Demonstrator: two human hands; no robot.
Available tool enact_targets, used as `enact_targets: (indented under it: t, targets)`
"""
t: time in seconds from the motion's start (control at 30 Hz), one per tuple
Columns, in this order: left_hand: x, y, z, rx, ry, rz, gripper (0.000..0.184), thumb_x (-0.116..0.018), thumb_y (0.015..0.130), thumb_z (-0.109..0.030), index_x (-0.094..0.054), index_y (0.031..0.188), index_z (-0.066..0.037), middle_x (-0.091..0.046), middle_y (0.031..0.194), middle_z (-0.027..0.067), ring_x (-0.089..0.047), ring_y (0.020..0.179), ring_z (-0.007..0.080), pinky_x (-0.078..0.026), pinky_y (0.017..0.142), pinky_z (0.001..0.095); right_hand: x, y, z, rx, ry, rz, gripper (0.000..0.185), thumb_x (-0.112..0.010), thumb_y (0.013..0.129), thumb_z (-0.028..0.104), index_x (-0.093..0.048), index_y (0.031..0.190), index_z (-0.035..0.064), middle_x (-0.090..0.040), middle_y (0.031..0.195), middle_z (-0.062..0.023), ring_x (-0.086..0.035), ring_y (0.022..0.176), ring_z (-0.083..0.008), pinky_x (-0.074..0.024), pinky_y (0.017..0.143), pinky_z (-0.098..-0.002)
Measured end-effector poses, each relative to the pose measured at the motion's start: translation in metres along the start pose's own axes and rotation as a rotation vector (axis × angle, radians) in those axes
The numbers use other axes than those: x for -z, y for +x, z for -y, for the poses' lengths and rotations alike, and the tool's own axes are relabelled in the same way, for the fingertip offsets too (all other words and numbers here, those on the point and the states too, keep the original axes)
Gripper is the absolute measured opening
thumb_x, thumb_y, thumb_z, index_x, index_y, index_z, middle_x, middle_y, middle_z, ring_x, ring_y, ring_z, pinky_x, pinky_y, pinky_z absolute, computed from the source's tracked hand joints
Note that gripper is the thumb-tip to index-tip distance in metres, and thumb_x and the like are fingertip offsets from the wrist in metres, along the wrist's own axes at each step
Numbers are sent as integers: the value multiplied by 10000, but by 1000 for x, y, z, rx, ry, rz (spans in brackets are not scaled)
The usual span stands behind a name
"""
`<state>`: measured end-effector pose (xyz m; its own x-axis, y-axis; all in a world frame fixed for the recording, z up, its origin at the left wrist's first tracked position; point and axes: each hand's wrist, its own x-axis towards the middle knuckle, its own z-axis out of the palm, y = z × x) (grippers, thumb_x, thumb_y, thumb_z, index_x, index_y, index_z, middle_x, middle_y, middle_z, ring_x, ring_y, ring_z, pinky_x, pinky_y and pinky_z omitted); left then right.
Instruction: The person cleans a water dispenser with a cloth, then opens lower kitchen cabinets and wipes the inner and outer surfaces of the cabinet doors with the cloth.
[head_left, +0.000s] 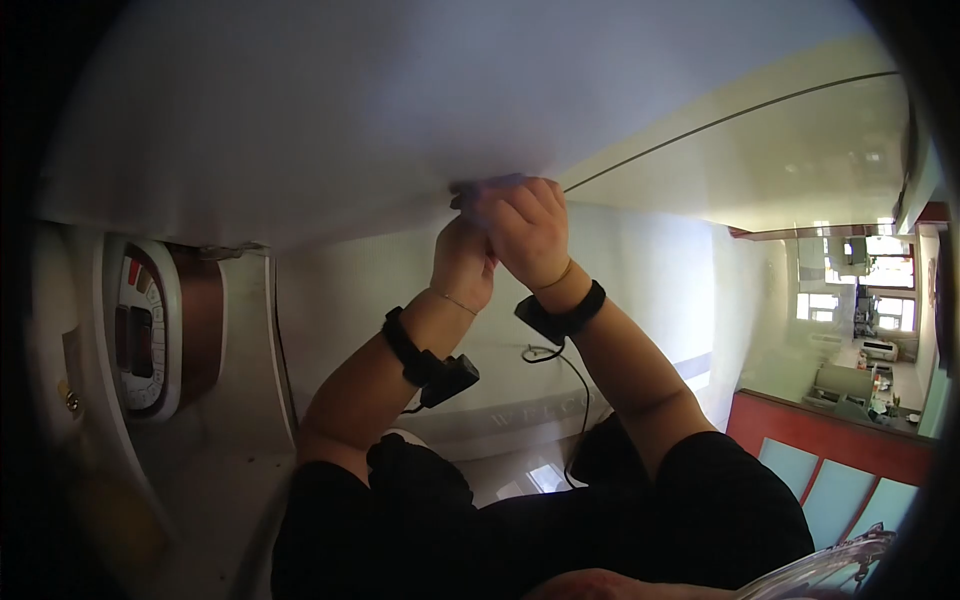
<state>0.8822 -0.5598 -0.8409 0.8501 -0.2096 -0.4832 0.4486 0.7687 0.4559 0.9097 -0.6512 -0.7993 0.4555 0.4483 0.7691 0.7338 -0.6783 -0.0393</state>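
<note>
My right hand [528, 225] is closed, its fingers curled at the lower edge of a large pale panel [300, 130]. Just beside and partly behind it is my left hand [462, 262], the two hands touching. A small dark, greyish thing [470, 190] shows at the fingertips; it is blurred and mostly covered, so its kind is unclear. Most of the left fingers are hidden by the right hand. Each wrist wears a black strap with a small black box [447, 380].
On a shelf at the left stands a brown and white appliance with a button panel [145, 330], resembling a rice cooker. A thin black cable [583, 400] hangs between my forearms. To the right are a red-framed cabinet [840, 440] and a cluttered counter near windows.
</note>
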Motion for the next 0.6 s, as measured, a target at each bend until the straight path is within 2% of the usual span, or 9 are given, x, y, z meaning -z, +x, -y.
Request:
enact_targets:
  t: [0.07, 0.2, 0.27, 0.3, 0.37, 0.43, 0.47, 0.53, 0.6]
  targets:
    - [-17, -14, -16, -65, -16, 14, 113, -548, 825, -228, -525, 785, -125, -452, 664, -41, -393, 574, 55, -327, 513, 208, 14, 16, 3, -5, -3, -55, 132, -634, 603, 107, -604, 729, 132, -604, 844, 33, -510, 706, -179, -385, 635, -294]
    - [-17, -22, -37, -442, 24, 428, 96, -515, 887, -222, -539, 883, -130, -524, 798, -50, -490, 653, 56, -390, 522, 206, 29, 52, 4, -3, 51, -319, 170, -637, 582, 113, -609, 745, 149, -610, 861, 28, -523, 726, -182, -379, 643, -304]
    - [-2, -13, -46, -372, 87, 488, 85, -497, 899, -199, -531, 920, -124, -520, 806, -54, -487, 655, 60, -417, 554, 206, 23, 57, -1, 11, 126, -383, 196, -620, 571, 127, -600, 761, 168, -606, 873, 27, -535, 761, -187, -385, 644, -315]
    - [4, -8, -47, -320, 57, 478, 108, -470, 911, -200, -517, 970, -123, -526, 853, -42, -502, 718, 70, -435, 622, 214, 25, 55, 4, 5, 138, -313, 190, -618, 575, 82, -612, 762, 114, -625, 904, -32, -542, 752, -190, -398, 646, -316]
    - [6, -8, -38, -259, 27, 486, 139, -444, 922, -201, -503, 1019, -121, -532, 900, -31, -516, 781, 80, -452, 690, 222, 7, 36, 13, -31, 37, -291, 125, -595, 609, 136, -568, 730, 153, -584, 857, 14, -508, 714, -178, -398, 658, -308]
    - [3, -6, -27, -152, 106, 139, 220, -374, 936, -193, -450, 1101, -69, -504, 1037, 31, -509, 954, 111, -423, 839, 274, -5, 13, 13, -81, 19, -213, 107, -577, 623, 163, -550, 726, 158, -567, 852, 23, -509, 745, -177, -401, 664, -301]
    - [10, -6, -21, -120, 200, 226, 251, -311, 952, -207, -428, 1127, -71, -483, 1100, 34, -465, 1047, 118, -397, 901, 276, -7, 6, 16, -113, 22, -160, 105, -562, 630, 167, -540, 732, 155, -549, 852, 21, -507, 774, -174, -402, 661, -295]
    - [25, -2, -27, 16, 68, 92, 257, -343, 943, -228, -440, 1127, -77, -491, 1105, 38, -481, 1032, 130, -407, 890, 288, -5, 4, 20, -198, 51, -131, 94, -554, 637, 165, -531, 728, 157, -539, 848, 19, -504, 783, -167, -401, 663, -292]
    - [69, 8, -45, 43, -73, 697, 286, -373, 933, -248, -440, 1155, -80, -487, 1155, 46, -480, 1051, 142, -412, 888, 303, -6, 20, 21, -202, 51, -284, 73, -555, 638, 168, -520, 700, 155, -542, 831, 14, -504, 762, -168, -401, 649, -294]
